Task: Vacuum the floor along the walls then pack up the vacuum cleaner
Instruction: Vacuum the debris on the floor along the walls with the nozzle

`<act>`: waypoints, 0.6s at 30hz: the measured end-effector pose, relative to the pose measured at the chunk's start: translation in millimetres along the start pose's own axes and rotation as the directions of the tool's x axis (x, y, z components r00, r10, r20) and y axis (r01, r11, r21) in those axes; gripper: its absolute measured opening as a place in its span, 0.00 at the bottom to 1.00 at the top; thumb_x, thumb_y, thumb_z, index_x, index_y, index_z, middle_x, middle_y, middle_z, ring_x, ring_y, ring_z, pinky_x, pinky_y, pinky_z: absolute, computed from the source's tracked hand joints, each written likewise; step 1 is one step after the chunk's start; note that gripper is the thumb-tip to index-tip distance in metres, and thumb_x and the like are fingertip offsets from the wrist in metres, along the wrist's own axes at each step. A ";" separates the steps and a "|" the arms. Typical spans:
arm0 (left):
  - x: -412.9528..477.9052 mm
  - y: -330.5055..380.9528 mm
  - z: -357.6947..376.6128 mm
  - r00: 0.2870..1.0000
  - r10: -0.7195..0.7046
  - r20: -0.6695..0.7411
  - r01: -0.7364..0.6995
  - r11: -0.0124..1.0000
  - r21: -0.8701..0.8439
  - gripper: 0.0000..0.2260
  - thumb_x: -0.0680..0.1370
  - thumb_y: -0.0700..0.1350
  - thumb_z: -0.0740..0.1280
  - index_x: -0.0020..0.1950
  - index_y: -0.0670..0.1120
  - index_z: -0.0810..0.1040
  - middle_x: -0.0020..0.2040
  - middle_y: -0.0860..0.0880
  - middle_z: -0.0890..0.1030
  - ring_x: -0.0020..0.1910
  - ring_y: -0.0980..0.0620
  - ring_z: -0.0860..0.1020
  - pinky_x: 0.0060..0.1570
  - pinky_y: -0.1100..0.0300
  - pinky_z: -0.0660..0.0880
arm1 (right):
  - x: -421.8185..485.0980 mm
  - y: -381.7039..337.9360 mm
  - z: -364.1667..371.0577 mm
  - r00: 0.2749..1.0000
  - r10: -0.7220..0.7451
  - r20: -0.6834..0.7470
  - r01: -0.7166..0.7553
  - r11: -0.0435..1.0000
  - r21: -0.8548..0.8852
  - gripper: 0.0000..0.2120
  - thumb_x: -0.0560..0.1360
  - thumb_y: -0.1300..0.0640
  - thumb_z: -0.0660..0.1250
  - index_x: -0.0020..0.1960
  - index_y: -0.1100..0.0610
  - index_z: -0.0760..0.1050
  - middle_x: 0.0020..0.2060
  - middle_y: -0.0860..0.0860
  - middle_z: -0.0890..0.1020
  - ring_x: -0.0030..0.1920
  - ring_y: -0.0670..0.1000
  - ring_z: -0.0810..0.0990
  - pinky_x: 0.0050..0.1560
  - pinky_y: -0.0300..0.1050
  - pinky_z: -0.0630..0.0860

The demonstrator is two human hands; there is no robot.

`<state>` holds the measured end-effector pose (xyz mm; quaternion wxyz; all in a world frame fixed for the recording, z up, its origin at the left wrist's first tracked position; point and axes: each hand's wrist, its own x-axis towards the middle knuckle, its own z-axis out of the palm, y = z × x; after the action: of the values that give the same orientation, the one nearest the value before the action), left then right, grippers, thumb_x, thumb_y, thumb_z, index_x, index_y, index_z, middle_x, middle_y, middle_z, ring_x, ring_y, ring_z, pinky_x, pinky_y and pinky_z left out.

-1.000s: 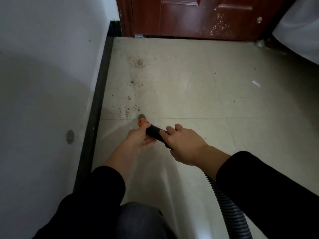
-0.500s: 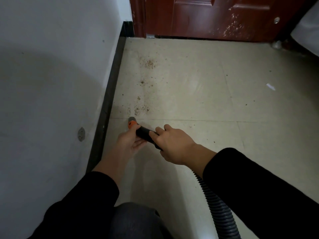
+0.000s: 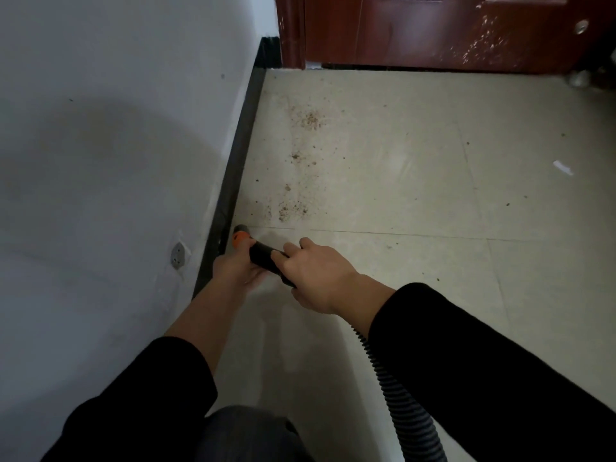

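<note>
- Right hand (image 3: 316,271) grasps the vacuum wand (image 3: 266,258); left hand (image 3: 238,270) holds it behind the orange nozzle (image 3: 240,236), which sits low, just beside the left baseboard (image 3: 233,181).
- Best to slide the tip far along the baseboard, then right over the crumbs (image 3: 293,208).

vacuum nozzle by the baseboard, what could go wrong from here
1. The orange-tipped black vacuum nozzle sits right by the black baseboard; it may scrape it.
2. The brown crumb patches lie ahead, off the wall; a tight wall pass might miss them.
3. The grey ribbed hose bends under the right sleeve and could snag.
</note>
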<state>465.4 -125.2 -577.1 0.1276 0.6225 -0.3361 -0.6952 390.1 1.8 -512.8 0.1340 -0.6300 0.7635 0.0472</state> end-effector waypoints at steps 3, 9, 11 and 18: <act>6.2 2.7 -2.4 1.000 0.004 -0.013 -0.004 1.000 0.007 0.21 0.78 0.49 0.69 0.65 0.37 0.72 0.50 0.39 0.82 0.43 0.47 0.83 0.37 0.54 0.80 | 5.8 -1.6 2.1 1.000 -0.004 -0.002 0.004 1.000 0.009 0.24 0.76 0.60 0.64 0.70 0.59 0.64 0.58 0.56 0.74 0.55 0.56 0.72 0.38 0.46 0.63; 14.4 11.1 -4.3 0.999 0.025 0.021 -0.026 0.998 0.052 0.17 0.79 0.47 0.67 0.64 0.40 0.73 0.51 0.38 0.80 0.43 0.45 0.81 0.42 0.51 0.78 | 18.1 -2.3 7.0 1.000 0.023 -0.021 -0.022 0.999 0.025 0.24 0.76 0.61 0.64 0.70 0.60 0.64 0.58 0.56 0.74 0.55 0.57 0.72 0.39 0.46 0.65; 13.2 12.7 -3.2 0.999 0.028 0.030 -0.030 0.997 0.069 0.14 0.80 0.47 0.65 0.62 0.41 0.73 0.50 0.40 0.80 0.39 0.48 0.79 0.42 0.53 0.76 | 19.5 -3.9 8.8 0.999 0.027 -0.030 -0.027 0.999 0.022 0.24 0.76 0.62 0.64 0.71 0.60 0.64 0.58 0.57 0.74 0.56 0.57 0.72 0.39 0.46 0.65; 5.2 17.4 10.0 0.996 -0.025 0.087 0.010 0.987 0.161 0.18 0.82 0.45 0.63 0.69 0.38 0.69 0.51 0.40 0.79 0.49 0.46 0.78 0.53 0.54 0.74 | 11.4 7.9 11.0 0.999 0.040 -0.037 -0.040 0.999 -0.019 0.26 0.76 0.62 0.64 0.72 0.61 0.62 0.59 0.57 0.73 0.57 0.57 0.71 0.39 0.46 0.64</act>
<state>450.7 -138.2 -570.2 0.0559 0.6021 -0.3907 -0.6940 382.0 -4.8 -527.2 0.1129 -0.6167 0.7777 0.0459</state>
